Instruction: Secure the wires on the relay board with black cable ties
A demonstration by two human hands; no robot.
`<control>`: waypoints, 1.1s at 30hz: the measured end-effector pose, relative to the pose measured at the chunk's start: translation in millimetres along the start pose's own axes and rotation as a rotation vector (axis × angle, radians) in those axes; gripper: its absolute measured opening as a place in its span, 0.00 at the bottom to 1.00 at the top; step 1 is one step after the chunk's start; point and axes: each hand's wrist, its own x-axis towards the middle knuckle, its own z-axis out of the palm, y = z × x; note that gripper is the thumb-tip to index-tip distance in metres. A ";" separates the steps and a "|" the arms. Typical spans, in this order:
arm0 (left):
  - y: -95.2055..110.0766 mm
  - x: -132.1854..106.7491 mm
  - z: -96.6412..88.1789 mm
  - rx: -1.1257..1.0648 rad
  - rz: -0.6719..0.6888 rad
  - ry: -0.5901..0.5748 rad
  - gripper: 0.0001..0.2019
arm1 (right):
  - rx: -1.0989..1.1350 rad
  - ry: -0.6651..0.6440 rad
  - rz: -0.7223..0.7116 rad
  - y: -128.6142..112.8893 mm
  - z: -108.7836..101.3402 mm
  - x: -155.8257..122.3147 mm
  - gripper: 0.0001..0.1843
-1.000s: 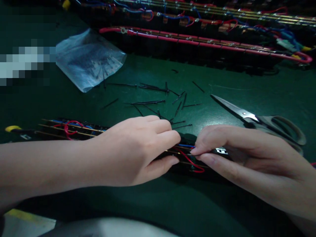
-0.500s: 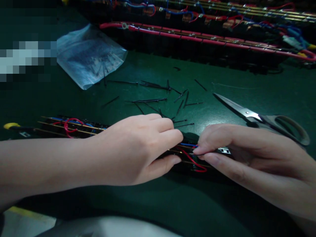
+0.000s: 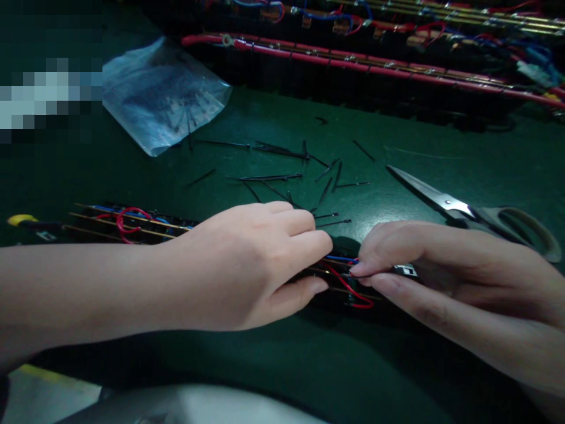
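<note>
A long black assembly (image 3: 145,227) with brass-coloured rods and red and blue wires lies across the bench, partly covered by my hands. My left hand (image 3: 265,265) is closed over its middle, thumb on the near side and fingers curled on the far side. To the right, my right hand (image 3: 432,277) pinches a thin black cable tie (image 3: 364,277) between thumb and forefinger, just above the rods. Close to that pinch, a red wire (image 3: 348,288) loops toward the near edge of the assembly. The fingertips of my left hand are partly hidden.
Scissors (image 3: 450,203) lie beyond my right hand, blades toward the upper left. Several loose black cable ties (image 3: 278,151) are scattered on the green bench (image 3: 265,371). A clear plastic bag (image 3: 163,88) with more ties sits at upper left. Larger wired assemblies (image 3: 375,68) line the back.
The whole view has shifted slightly, so things appear a little farther right. Both hands keep the same hold and show almost no movement against the assembly.
</note>
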 end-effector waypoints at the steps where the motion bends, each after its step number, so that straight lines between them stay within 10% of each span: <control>1: 0.0 0.0 -0.1 0.003 0.001 0.002 0.12 | -0.002 -0.007 0.002 -0.2 0.0 0.4 0.04; 33: 0.4 -0.4 -1.6 0.013 0.010 -0.005 0.13 | 0.055 -0.027 0.020 1.8 -1.6 3.2 0.04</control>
